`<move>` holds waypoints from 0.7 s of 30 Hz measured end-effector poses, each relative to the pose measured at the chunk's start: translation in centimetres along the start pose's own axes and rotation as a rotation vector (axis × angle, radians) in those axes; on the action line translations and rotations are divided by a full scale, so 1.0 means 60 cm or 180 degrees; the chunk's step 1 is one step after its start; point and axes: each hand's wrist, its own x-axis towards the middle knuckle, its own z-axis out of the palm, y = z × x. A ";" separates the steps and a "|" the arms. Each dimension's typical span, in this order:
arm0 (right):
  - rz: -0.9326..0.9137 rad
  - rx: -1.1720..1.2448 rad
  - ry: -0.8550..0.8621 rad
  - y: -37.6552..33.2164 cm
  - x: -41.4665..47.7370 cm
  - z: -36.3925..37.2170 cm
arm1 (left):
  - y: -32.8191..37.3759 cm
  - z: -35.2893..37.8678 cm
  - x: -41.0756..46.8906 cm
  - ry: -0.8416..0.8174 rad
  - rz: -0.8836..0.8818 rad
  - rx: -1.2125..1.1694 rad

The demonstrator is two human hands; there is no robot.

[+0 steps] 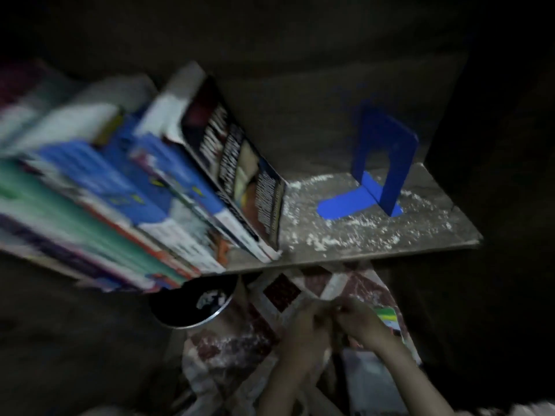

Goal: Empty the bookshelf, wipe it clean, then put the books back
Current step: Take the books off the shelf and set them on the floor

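Left hand (303,327) and right hand (362,321) together, grip unclear, below dusty shelf (375,238), dark room

The room is dim and dark all round, with a red-and-white patterned cloth (228,346) below.

A dim home corner: dusty bookshelf (375,235), leaning books (180,181), blue bookend (381,169).

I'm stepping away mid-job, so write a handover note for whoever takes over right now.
Hands: left hand and right hand meet below the shelf; too blurred to tell their grip.
Things: books lean on the shelf's left; blue bookend stands apart on the right, amid white dust.
Done: right part holds no books.
Left: remove the remaining books, wipe the dust, restock.
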 end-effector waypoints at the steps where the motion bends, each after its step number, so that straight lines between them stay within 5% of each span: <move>1: -0.0309 0.0140 0.0063 -0.038 -0.012 -0.008 | 0.024 -0.042 -0.020 0.0320 0.0205 -0.0057; 5: -0.1033 0.1095 0.0192 -0.196 -0.053 -0.041 | 0.138 -0.202 -0.096 0.1601 0.1159 -0.0130; 9: -0.1644 0.1094 0.0544 -0.313 -0.054 -0.047 | 0.221 -0.306 -0.108 0.2647 0.1563 0.0551; 17: -0.1944 0.0911 0.0327 -0.352 -0.052 -0.015 | 0.272 -0.337 -0.057 0.2313 0.0952 0.1103; 21: -0.2030 0.1116 0.0375 -0.336 -0.055 -0.020 | 0.285 -0.315 -0.052 0.2495 0.1150 0.1341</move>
